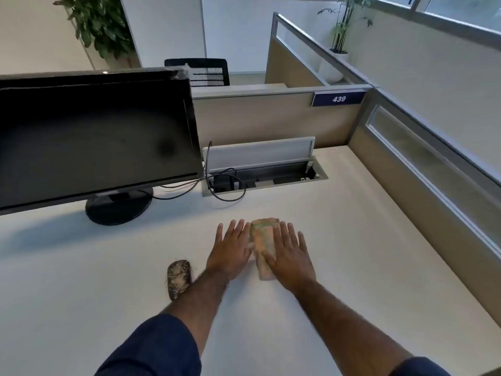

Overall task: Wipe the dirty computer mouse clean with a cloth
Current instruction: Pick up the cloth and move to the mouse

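Observation:
A dark computer mouse (177, 278) speckled with pale dirt lies on the white desk (339, 267), just left of my left forearm. A folded cloth (263, 237), beige with green stripes, lies in the middle of the desk. My left hand (231, 249) rests flat with spread fingers against the cloth's left edge. My right hand (291, 255) lies flat on the cloth's right side, fingers spread and pointing away from me. Neither hand grips anything. The lower right part of the cloth is hidden under my right hand.
A black monitor (92, 137) on a round stand (119, 206) fills the far left. Behind the cloth an open cable tray (264, 176) with black cables is sunk in the desk. Beige partitions (271, 118) close the back and right sides.

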`<state>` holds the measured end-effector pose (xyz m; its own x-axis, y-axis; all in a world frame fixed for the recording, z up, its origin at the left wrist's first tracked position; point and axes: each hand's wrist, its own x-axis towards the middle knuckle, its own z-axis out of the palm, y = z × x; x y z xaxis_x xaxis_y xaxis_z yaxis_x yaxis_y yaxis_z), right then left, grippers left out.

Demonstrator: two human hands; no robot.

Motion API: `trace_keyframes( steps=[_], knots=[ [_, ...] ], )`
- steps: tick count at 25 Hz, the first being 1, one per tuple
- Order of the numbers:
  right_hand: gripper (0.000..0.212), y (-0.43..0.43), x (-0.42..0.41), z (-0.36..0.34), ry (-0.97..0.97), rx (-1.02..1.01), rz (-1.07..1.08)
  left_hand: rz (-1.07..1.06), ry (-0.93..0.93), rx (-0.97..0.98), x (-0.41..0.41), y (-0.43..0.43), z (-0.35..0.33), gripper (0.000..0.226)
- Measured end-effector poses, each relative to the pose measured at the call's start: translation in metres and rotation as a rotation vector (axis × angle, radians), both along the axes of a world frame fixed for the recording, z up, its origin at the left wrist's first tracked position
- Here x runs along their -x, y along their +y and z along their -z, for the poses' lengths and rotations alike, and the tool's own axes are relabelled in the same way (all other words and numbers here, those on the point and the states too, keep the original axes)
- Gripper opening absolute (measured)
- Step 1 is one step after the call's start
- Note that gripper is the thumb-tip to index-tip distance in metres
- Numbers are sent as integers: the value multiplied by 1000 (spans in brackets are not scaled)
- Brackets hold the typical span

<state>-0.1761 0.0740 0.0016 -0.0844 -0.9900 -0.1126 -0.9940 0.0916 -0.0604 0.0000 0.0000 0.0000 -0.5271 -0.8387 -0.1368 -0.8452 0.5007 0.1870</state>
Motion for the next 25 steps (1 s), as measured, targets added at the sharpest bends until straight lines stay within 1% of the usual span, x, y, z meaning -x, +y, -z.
trace_keyframes(
  steps=[5,8,11,14,17,20,23,25],
  knots=[
    [76,-18,10,12,-15,-16,-43,-66,80,-153,40,-32,4,62],
    [72,-30,12,14,-64,-47,-86,-96,119,-146,53,-46,6,59],
    [70,-44,7,17,-187,-75,-77,-162,147,-141,58,-54,9,56],
    [73,-53,-3,21,-300,-74,-17,-262,268,-219,56,-56,14,51],
    [79,-58,-14,26,-301,-76,14,-367,444,-301,56,-57,15,41],
    [81,-57,-17,30,-310,-45,42,-427,597,-331,59,-55,11,29],
    [86,-53,-17,32,-341,-29,63,-486,677,-397,62,-54,0,33],
    [84,-51,-16,34,-404,-5,93,-491,705,-433,61,-51,-6,37]
  ],
)
